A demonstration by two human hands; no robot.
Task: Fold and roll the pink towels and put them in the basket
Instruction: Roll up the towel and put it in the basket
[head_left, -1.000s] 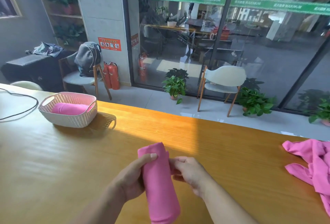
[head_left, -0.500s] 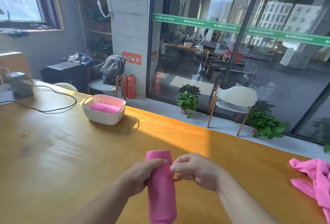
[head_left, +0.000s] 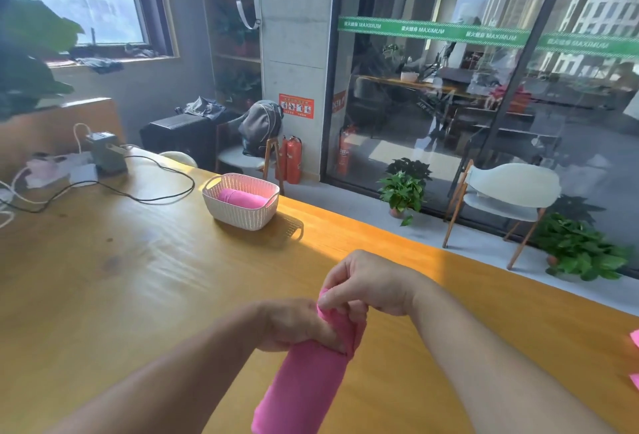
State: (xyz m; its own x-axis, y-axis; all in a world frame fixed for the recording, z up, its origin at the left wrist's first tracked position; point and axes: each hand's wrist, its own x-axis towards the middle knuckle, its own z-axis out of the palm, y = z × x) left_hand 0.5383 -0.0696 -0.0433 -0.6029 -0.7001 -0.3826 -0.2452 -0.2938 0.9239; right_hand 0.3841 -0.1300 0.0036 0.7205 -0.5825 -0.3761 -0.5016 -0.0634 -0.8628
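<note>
The right hand (head_left: 366,283) has moved from the side of the rolled pink towel (head_left: 304,381) onto its top end, pinching the fabric, seemingly tucking it. The left hand (head_left: 297,324) still clasps the roll above the table (head_left: 138,278). The basket (head_left: 241,205), holding one roll, waits.

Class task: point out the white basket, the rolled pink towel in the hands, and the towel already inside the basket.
white basket (head_left: 242,217), head view, front wall.
rolled pink towel (head_left: 304,385), head view, middle of roll.
towel in basket (head_left: 240,198), head view, top surface.
</note>
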